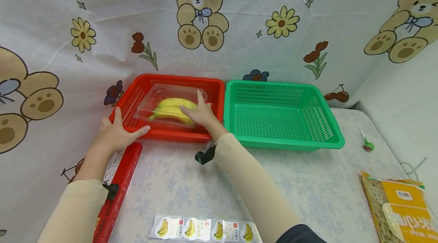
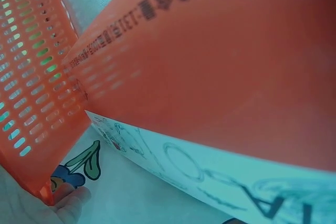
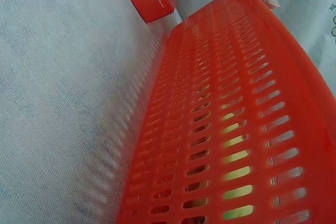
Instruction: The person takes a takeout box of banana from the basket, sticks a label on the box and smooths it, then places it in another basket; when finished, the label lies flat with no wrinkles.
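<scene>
clear plastic tray (image 1: 167, 91) with bananas (image 1: 172, 108) seen in red basket (image 1: 178, 136), under and left of right hand (image 1: 202, 114), thumb and forefinger spread; rim gripped by left hand (image 1: 118, 132). tray placing judged underway; gentle release probably called for.

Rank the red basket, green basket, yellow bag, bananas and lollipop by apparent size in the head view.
1. Red basket and green basket: too alike to rank
2. Yellow bag, partly cut off by the frame
3. Bananas
4. Lollipop, smallest
</scene>
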The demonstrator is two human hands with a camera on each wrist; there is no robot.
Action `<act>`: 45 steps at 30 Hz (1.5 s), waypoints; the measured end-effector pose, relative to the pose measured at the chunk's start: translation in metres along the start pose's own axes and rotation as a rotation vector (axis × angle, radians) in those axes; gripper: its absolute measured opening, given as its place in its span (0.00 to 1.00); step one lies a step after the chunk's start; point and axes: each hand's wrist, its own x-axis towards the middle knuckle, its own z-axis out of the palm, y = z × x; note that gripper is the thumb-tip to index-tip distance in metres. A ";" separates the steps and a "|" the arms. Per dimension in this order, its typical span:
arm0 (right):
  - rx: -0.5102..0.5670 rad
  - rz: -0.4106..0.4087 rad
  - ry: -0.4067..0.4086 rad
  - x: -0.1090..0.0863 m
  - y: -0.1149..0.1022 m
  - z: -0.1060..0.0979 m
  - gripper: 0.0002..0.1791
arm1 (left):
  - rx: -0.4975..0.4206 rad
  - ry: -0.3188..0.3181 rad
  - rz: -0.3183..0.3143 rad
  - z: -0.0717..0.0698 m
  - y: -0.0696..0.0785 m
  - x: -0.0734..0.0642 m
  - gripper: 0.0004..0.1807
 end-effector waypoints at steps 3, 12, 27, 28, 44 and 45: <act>0.001 0.000 -0.001 0.001 0.000 0.001 0.55 | 0.003 0.005 0.003 0.000 0.000 0.000 0.76; -0.026 0.002 0.009 0.003 0.000 0.002 0.54 | 0.008 0.013 0.005 0.000 0.000 0.000 0.76; 0.051 -0.010 0.009 0.002 0.001 0.000 0.52 | -0.014 0.003 0.005 0.000 0.001 -0.001 0.76; 0.050 -0.011 0.012 0.002 0.000 0.000 0.52 | -0.014 0.003 0.006 0.000 0.001 -0.001 0.77; 0.048 -0.056 0.055 -0.008 -0.013 -0.015 0.51 | 0.010 -0.002 0.011 -0.003 0.002 -0.002 0.77; 0.040 -0.060 0.060 -0.009 -0.015 -0.017 0.51 | 0.013 -0.001 0.011 -0.002 0.002 -0.001 0.77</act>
